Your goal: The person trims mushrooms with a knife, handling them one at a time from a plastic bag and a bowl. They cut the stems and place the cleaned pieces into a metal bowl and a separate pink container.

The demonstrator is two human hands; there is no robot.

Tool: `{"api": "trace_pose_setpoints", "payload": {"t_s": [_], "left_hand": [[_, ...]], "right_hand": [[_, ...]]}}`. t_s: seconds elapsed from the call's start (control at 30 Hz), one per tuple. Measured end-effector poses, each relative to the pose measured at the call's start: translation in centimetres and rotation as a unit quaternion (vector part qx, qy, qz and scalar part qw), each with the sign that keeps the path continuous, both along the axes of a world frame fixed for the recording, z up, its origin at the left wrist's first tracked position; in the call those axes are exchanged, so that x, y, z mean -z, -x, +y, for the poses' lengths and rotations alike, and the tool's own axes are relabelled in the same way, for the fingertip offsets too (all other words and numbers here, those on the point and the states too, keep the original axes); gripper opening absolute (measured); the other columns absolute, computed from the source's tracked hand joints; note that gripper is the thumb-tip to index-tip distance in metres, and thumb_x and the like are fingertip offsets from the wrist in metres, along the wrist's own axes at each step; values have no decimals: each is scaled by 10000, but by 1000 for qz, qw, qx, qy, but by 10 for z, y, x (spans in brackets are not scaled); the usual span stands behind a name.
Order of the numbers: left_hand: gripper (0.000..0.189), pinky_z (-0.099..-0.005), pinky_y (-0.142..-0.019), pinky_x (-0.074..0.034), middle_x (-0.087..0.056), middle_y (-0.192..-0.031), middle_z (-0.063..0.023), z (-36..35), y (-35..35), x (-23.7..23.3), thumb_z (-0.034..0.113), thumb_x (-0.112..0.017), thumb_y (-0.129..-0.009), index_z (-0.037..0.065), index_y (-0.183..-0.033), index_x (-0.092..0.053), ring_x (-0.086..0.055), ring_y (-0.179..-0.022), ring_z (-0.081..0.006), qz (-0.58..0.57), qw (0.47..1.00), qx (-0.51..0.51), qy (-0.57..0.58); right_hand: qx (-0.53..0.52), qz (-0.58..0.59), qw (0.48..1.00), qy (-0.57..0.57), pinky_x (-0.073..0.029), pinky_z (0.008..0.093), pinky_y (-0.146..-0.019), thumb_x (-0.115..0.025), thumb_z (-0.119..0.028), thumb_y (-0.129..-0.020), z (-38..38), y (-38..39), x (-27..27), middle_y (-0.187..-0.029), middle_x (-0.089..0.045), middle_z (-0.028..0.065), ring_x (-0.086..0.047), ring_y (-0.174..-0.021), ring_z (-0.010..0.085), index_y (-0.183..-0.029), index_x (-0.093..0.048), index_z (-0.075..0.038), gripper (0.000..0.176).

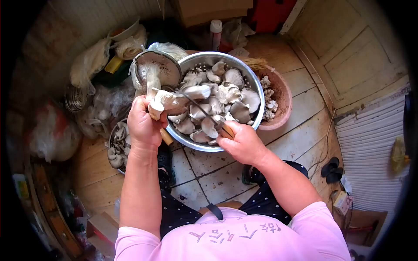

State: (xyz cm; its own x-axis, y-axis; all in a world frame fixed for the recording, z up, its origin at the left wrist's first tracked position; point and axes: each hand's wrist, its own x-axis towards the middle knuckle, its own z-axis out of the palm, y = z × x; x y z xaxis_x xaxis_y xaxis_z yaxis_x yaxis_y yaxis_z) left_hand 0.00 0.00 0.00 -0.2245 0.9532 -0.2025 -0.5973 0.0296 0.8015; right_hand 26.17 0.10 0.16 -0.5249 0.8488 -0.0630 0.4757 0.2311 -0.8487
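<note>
Gripping mushroom cluster (pixel 172 100) in left hand (pixel 145 124), knife (pixel 221 128) in right hand (pixel 243 141); could cut left hand on a knife slip.

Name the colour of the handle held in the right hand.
The handle is brown, seen best in the head view.

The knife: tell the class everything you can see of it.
The knife has a brown, wood-like handle gripped in the right hand and a slim, dark blade. It points forward and leftward over the mushrooms in the metal bowl, its far end by the mushroom the left hand holds; contact is unclear.
</note>
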Motion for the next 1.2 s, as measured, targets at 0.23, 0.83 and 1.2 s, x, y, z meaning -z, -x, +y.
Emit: {"api": "trace_pose_setpoints", "payload": {"t_s": [0.23,0.83,1.2], "left_hand": [[327,-331,-574,-507,-664,-847,-105,0,-16,-3,263,-393,-894,60,-1033,-609,-613,-668,-229,-75,992,-23,102],[355,-307,-505,-429,-651,-827,-106,-2,-48,1,332,-371,-890,81,-961,-612,-595,-647,-231,-144,985,43,86],[340,-315,-513,-448,-672,-876,-95,-8,-63,2,321,-363,-928,91,-1001,-603,-621,-674,-266,-167,976,65,123]], "right_hand": [[51,38,998,-11,-480,338,-643,-642,-193,-837,-7,3,9,-735,-621,107,-579,-655,190,-963,-610,-8,226],[43,56,997,-31,-476,350,-606,-621,-176,-834,-14,10,9,-686,-600,120,-558,-603,212,-879,-580,-6,180],[63,67,996,-7,-489,357,-633,-629,-184,-827,-7,14,10,-721,-623,147,-592,-628,237,-880,-578,2,200]]}}
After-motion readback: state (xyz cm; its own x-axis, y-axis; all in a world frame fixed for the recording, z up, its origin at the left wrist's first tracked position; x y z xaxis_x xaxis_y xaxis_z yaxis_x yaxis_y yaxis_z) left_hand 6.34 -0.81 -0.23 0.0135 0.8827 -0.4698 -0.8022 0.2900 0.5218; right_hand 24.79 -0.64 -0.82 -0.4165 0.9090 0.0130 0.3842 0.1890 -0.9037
